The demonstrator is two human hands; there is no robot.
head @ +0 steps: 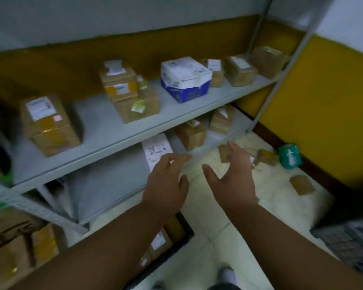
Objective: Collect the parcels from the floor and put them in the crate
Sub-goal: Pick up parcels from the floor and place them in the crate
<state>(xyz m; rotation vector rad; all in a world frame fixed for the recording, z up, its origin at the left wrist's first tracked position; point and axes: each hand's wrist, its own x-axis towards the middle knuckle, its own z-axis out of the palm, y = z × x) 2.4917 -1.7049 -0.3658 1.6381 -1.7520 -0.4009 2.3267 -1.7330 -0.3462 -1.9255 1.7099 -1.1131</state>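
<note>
Both my hands reach forward over the pale tiled floor, empty, fingers spread. My left hand (166,181) hovers in front of the lower shelf edge. My right hand (233,176) is just right of it, partly covering a small brown parcel (224,153) on the floor. More parcels lie beyond: a brown one (266,156), a green taped one (289,156) near the wall, and a brown one (302,184) further right. A black crate (186,229) holding several labelled parcels sits on the floor under my left forearm.
A grey metal shelf rack (122,135) fills the left, with several cardboard boxes and a white-and-blue box (184,78) on it. A yellow wall (323,114) closes the right side. A dark slatted crate (350,243) stands at the right edge. The frame is blurred.
</note>
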